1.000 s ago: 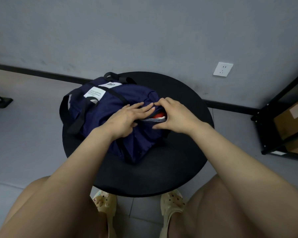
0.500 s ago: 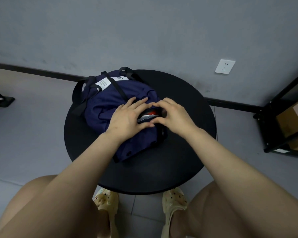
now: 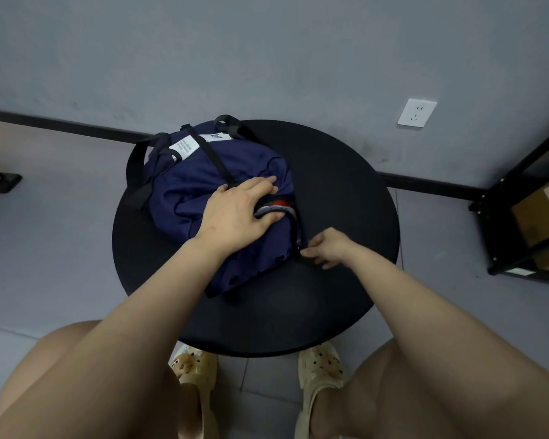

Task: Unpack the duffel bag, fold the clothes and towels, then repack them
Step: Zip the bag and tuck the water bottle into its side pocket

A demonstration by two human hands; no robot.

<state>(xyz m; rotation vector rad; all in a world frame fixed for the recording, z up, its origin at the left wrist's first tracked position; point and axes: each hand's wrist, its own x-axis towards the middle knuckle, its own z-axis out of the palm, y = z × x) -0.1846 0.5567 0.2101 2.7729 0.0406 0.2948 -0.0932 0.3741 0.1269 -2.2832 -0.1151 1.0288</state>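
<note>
A navy duffel bag with black straps and white labels lies on the round black table. My left hand rests flat on the bag beside its zip opening, fingers spread. In the gap of the opening show red and grey clothes. My right hand sits at the near right end of the opening and pinches the black zip pull at the bag's edge.
A black metal shelf with cardboard boxes stands at the right. A white wall socket is on the grey wall behind the table. My knees and beige clogs are below the table's near edge.
My right hand has drawn the zip pull toward me along the bag's right side, widening the opening. The left hand has stayed on the bag. The bag has turned a little on the table.
</note>
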